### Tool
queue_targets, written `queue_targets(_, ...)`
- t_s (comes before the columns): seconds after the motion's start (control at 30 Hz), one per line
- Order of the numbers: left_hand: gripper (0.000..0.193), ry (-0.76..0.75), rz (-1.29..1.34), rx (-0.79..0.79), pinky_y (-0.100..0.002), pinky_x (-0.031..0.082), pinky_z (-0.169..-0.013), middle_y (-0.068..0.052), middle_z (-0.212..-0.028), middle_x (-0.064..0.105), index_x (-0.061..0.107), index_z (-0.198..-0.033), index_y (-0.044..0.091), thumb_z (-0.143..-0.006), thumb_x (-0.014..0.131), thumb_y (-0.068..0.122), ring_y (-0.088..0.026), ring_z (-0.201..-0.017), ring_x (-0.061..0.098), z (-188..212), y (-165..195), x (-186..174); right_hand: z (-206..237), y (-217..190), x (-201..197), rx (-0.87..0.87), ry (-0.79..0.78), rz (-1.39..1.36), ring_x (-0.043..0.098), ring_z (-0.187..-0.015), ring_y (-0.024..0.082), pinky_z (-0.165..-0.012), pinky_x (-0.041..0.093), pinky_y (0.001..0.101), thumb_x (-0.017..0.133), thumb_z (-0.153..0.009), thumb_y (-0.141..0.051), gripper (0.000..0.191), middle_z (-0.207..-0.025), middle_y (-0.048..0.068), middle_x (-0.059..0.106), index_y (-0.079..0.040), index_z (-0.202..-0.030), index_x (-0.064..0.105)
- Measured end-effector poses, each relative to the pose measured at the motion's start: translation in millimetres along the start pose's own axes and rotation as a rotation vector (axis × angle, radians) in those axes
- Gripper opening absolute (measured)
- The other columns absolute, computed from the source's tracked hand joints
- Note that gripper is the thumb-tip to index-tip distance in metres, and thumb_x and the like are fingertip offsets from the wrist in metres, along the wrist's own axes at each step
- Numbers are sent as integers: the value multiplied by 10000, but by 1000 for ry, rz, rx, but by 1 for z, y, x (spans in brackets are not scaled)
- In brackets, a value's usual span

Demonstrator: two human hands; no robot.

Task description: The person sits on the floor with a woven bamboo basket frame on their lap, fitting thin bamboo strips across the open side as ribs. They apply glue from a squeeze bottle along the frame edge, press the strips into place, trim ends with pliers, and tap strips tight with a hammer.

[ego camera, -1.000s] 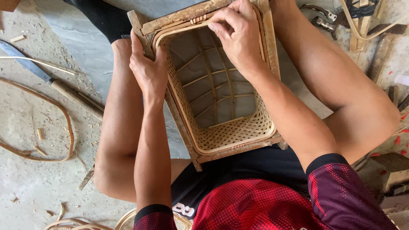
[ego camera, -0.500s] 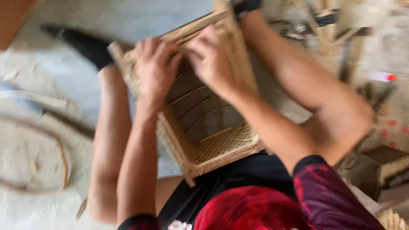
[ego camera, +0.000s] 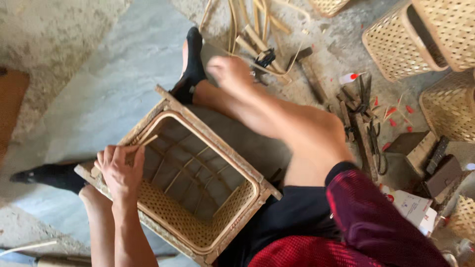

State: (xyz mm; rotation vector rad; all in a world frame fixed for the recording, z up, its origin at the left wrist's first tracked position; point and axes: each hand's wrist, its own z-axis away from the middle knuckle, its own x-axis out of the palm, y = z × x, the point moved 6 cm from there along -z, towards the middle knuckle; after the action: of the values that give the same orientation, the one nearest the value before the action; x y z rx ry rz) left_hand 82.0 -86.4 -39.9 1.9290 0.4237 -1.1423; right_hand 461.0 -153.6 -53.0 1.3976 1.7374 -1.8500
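Observation:
A square woven bamboo basket (ego camera: 198,232) with a wooden frame rests between my legs, its mouth facing up. My left hand (ego camera: 120,170) grips the basket's left rim and pinches a thin bamboo strip (ego camera: 147,141) against it. My right hand (ego camera: 230,71) is stretched out over the floor beyond the basket, close to a pile of bamboo strips (ego camera: 252,29) and a small black tool (ego camera: 265,57). The hand is blurred, so I cannot make out whether it holds anything. My feet wear black socks (ego camera: 193,64).
Several finished woven baskets (ego camera: 396,44) stand at the upper right. Hand tools (ego camera: 366,128), red scraps and small boxes (ego camera: 415,146) lie on the floor to the right. A cane lies at the lower left (ego camera: 29,245).
My right hand has left the basket rim and reached out toward the bamboo strips. The view has swung, and the basket now sits lower left. My left hand stays on the rim.

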Motion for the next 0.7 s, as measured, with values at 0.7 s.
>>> queue_targets(0.7, 169, 57, -51, -7, -453, 438, -953, -76, -995, 651, 726, -957, 123, -883, 825, 239, -306, -995, 576, -3, -1, 7, -80, 188, -34, 922, 199, -633, 651, -471, 246, -375, 547, 396, 553, -988, -113, 206, -769, 163, 634, -62, -1187, 559)
